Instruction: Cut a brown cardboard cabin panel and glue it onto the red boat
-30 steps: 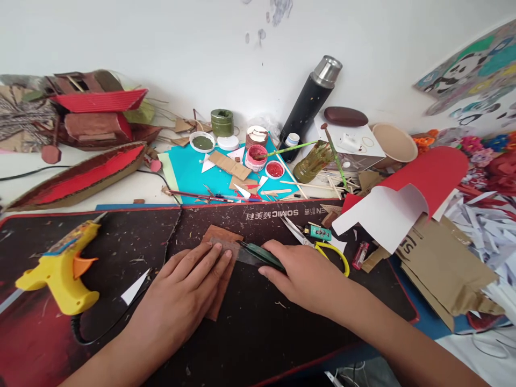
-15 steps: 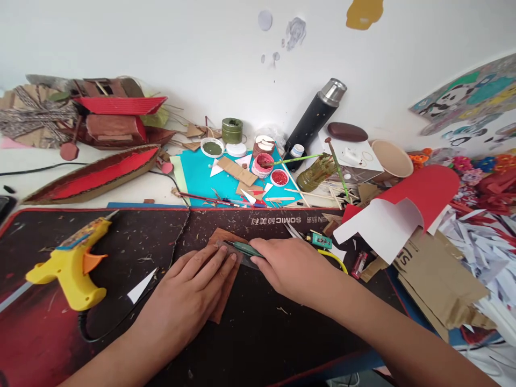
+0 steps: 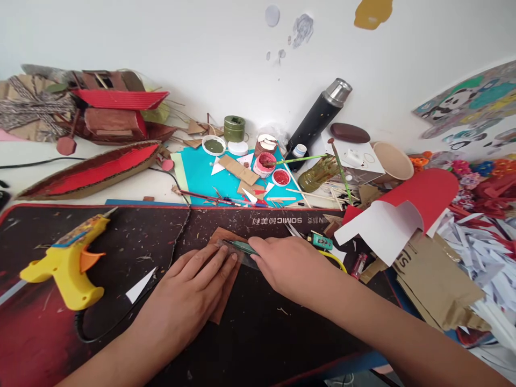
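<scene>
On the dark mat lies a piece of reddish-brown cardboard [image 3: 228, 293], partly covered by my left hand [image 3: 197, 287]. That hand rests flat on it, fingers stretched out, with the fingertips also pressing a see-through strip, apparently a ruler [image 3: 250, 260]. Gripped in my right hand [image 3: 292, 269] is a green craft knife [image 3: 242, 246]. The blade end points left and touches down near my left fingertips, by the strip's upper edge. My right fingers are wrapped around the handle, which is mostly hidden.
A yellow glue gun [image 3: 72, 258] and a white paper triangle [image 3: 140, 286] lie to the left. Scissors [image 3: 293, 230] and a green tool [image 3: 320, 240] sit right of the hands. Behind are a cardboard boat [image 3: 88, 172], paint pots [image 3: 265, 164] and a black thermos [image 3: 318, 118].
The view has shifted slightly, so the surroundings sit a little differently in the picture. Both hands, the craft knife and the cardboard stay almost where they were.
</scene>
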Demonstrator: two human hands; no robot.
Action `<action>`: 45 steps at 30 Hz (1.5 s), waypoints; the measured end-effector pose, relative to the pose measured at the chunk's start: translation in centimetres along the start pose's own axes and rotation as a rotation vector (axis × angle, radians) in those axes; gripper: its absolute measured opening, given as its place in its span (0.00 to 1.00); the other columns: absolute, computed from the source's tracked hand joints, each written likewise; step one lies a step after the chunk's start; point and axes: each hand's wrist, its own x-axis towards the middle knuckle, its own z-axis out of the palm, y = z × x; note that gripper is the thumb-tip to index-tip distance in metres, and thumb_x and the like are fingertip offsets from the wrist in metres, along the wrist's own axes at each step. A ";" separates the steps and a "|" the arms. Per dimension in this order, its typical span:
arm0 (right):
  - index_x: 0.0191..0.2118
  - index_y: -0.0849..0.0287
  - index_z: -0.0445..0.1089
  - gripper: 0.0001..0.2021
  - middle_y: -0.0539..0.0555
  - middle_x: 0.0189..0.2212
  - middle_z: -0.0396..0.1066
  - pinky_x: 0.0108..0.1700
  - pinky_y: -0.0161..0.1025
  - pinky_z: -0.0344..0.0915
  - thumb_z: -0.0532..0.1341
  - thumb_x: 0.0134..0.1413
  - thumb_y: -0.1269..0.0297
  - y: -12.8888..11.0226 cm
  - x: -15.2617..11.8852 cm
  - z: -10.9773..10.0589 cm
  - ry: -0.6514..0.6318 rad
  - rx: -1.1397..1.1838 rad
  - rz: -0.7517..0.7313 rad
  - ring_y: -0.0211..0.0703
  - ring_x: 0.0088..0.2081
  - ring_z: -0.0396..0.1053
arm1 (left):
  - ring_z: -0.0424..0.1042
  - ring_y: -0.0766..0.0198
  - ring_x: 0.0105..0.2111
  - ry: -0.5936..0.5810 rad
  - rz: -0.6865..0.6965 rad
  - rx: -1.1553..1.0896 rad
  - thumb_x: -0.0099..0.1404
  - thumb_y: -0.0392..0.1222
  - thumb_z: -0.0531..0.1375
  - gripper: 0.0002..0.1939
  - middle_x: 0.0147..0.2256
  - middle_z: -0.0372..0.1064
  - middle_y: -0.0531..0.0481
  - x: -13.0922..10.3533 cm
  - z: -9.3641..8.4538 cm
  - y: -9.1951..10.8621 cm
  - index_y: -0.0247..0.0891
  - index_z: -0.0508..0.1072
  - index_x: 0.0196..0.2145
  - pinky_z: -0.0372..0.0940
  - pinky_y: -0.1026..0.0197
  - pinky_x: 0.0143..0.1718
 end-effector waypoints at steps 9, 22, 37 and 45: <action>0.49 0.61 0.69 0.10 0.59 0.32 0.79 0.31 0.41 0.67 0.57 0.65 0.74 -0.7 0.8 -1.0 -0.035 -0.104 -0.064 0.53 0.33 0.80 | 0.67 0.50 0.61 -0.008 0.029 0.015 0.74 0.37 0.49 0.25 0.59 0.75 0.44 0.1 -0.2 -0.4 0.39 0.72 0.65 0.60 0.48 0.58; 0.49 0.62 0.73 0.11 0.62 0.32 0.80 0.37 0.43 0.71 0.58 0.64 0.73 -1.1 2.7 -2.8 -0.126 -0.058 -0.089 0.55 0.39 0.81 | 0.68 0.47 0.59 0.025 0.002 -0.039 0.74 0.35 0.49 0.24 0.56 0.77 0.43 0.3 0.0 -0.3 0.37 0.75 0.62 0.60 0.47 0.56; 0.49 0.63 0.72 0.11 0.60 0.29 0.78 0.35 0.42 0.70 0.56 0.65 0.73 -0.7 1.8 -2.2 -0.060 -0.097 -0.101 0.54 0.37 0.81 | 0.68 0.49 0.61 0.023 0.008 -0.013 0.75 0.38 0.49 0.25 0.58 0.75 0.43 0.0 0.1 -0.3 0.41 0.71 0.66 0.62 0.47 0.57; 0.52 0.63 0.71 0.13 0.60 0.30 0.79 0.35 0.43 0.71 0.58 0.63 0.73 -0.5 1.6 -2.2 -0.119 -0.102 -0.068 0.56 0.37 0.81 | 0.67 0.47 0.60 0.040 0.027 -0.014 0.76 0.37 0.47 0.25 0.59 0.75 0.41 0.0 0.1 -0.4 0.35 0.71 0.65 0.61 0.46 0.56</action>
